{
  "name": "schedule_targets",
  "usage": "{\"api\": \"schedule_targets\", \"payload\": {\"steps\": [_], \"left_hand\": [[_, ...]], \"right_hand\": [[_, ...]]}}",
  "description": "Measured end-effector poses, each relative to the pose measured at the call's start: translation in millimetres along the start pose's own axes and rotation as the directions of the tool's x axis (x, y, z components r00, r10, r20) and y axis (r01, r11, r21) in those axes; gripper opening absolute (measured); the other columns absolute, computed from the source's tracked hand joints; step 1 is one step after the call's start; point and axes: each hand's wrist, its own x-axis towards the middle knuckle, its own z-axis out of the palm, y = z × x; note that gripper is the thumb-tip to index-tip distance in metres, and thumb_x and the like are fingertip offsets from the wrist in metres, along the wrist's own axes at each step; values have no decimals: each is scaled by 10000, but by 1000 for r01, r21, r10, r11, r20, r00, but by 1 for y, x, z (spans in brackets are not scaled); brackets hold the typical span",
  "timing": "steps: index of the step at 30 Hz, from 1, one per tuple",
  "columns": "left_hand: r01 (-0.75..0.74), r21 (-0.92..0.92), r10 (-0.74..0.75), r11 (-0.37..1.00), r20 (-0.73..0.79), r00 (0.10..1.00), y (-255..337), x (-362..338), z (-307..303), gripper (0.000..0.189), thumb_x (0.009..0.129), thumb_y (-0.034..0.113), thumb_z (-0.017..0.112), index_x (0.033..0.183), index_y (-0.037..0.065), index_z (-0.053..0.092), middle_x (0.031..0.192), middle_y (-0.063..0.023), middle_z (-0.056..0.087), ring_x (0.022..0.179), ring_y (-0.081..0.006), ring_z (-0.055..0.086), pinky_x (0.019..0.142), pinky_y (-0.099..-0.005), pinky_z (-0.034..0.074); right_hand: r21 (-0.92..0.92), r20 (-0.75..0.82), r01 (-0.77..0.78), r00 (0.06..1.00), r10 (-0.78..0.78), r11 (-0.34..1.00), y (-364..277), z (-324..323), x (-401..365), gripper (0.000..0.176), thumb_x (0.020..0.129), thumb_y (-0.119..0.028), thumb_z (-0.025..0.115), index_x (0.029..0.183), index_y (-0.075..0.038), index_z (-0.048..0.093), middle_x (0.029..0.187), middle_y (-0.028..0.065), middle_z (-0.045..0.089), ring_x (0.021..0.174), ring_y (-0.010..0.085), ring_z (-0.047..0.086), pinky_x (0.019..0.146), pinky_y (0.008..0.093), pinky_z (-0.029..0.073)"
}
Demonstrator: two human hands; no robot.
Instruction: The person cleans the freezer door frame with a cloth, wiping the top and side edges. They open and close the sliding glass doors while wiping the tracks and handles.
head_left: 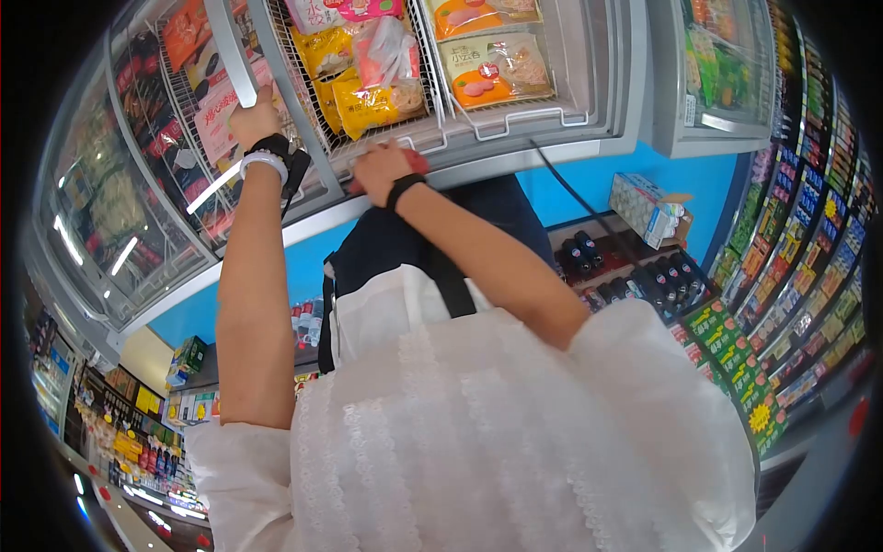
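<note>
Freezer (570,145) stands directly before the person, who wears a white lace-trimmed top (478,432); its interior shows packed goods in wire baskets. Left hand (258,121) is at the lower end of a metal bar (235,57) on the glass lid, fingers bent against it; whether they grip it firmly cannot be told. Right hand (382,172) is bunched over a red cloth (417,162), holding it against the front rim of the freezer, just below the basket (the cloth shows on both sides of the hand, its middle covered). Pale bracelet (263,163) and a black band are noted on the left wrist, and a dark wristband (405,190) on the right. Yellow bags (377,103) lie in the middle basket, nearest the right hand; orange-and-white bags (497,69) lie in the section to the right. Dark bottles (676,273) stand low at right, near a cardboard box (641,208). Shelves (809,212) of small packets line the far right side.
</note>
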Motion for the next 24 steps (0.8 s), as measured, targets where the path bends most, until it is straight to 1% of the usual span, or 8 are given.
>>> {"api": "schedule_targets", "payload": {"steps": [3,4,6,8,9,13,16,24], "left_hand": [[46,-72,-44,996,30,999,5,-4,-2,420,675,319,679,812,-77,666,693,-215,648,667,-337,639,675,-406,479],[112,-120,-103,986,72,992,7,-6,-2,421,674,320,680,806,-79,665,693,-218,647,672,-336,640,679,-409,479],[87,-126,-81,988,49,995,5,-7,-1,403,676,320,675,779,-69,666,657,-195,639,631,-297,638,640,-394,478],[-76,50,78,996,-42,996,-7,2,2,382,688,320,664,763,-55,664,624,-164,629,579,-253,628,581,-372,471],[-83,89,85,993,-20,996,-8,5,1,380,697,326,660,766,-48,664,620,-151,627,557,-229,624,547,-358,461],[-44,12,43,999,47,998,8,-9,-8,371,711,312,664,760,-56,659,605,-143,621,547,-231,615,548,-357,462],[-51,-94,59,994,87,994,-2,0,-7,357,715,293,667,758,-61,656,589,-132,611,522,-220,599,538,-358,463],[24,-122,-13,992,91,996,-27,31,-48,328,713,268,662,746,-57,640,560,-111,583,468,-184,568,462,-319,448]], "right_hand": [[111,15,-7,1000,5,994,11,6,0,237,660,-202,652,869,-92,672,963,56,652,1063,228,549,867,491,398],[56,2,-61,998,61,997,22,3,-8,222,656,-194,654,853,-93,675,945,66,654,1043,237,561,855,470,420],[23,132,-196,973,191,980,56,-21,-32,211,674,-194,645,852,-84,675,918,116,660,998,275,587,831,442,463],[-69,153,-303,938,310,950,113,-23,-62,193,729,-195,610,881,-106,689,954,140,658,961,292,615,865,449,451],[-140,99,-296,945,311,945,142,-29,-82,168,736,-179,607,869,-105,679,949,141,656,992,282,601,849,454,450],[-227,12,-441,890,456,868,232,-40,-140,140,712,-110,637,848,-130,666,972,25,651,1062,212,536,881,491,397],[-196,-1,-401,913,409,895,229,-49,-149,130,707,-86,635,821,-133,676,979,-20,618,1078,197,493,828,490,394],[-157,77,-260,959,274,953,149,-39,-108,230,679,-173,644,895,-97,668,1048,17,593,1080,225,491,805,506,414]]}}
